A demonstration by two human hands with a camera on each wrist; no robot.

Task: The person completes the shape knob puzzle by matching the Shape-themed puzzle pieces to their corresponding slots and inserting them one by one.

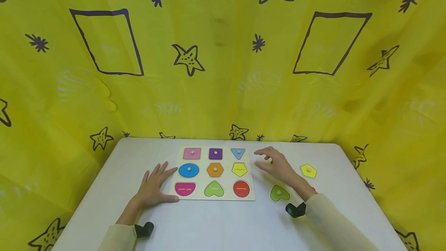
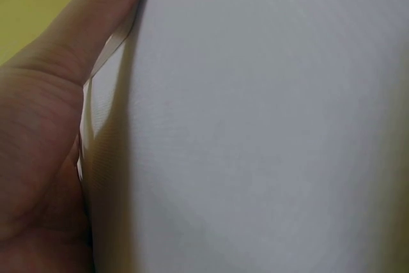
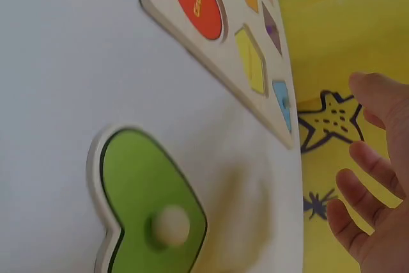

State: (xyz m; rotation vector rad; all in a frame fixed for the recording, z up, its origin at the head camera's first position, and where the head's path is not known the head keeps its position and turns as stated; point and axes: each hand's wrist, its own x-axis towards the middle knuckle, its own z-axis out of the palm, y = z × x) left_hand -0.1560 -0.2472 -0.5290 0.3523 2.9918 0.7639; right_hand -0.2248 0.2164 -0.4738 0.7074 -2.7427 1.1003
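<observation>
Left hand [image 1: 155,185] lies flat, fingers straight, on the white tabletop [image 1: 223,224], touching the puzzle board [image 1: 214,198] at its left edge. Right hand [image 1: 277,165] hovers released, grasping nothing, just right of the board. Green heart piece [image 1: 279,193] (knobbed) lies beside the right wrist; yellow pentagon piece [image 1: 308,171] farther right.

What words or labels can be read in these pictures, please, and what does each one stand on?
"Circular": red round recess of the wooden shape puzzle board.
Yellow pentagon recess: word too small to read.
Green heart recess: word blurred.
Pink half-round recess: word too blurred to be sure.
</observation>
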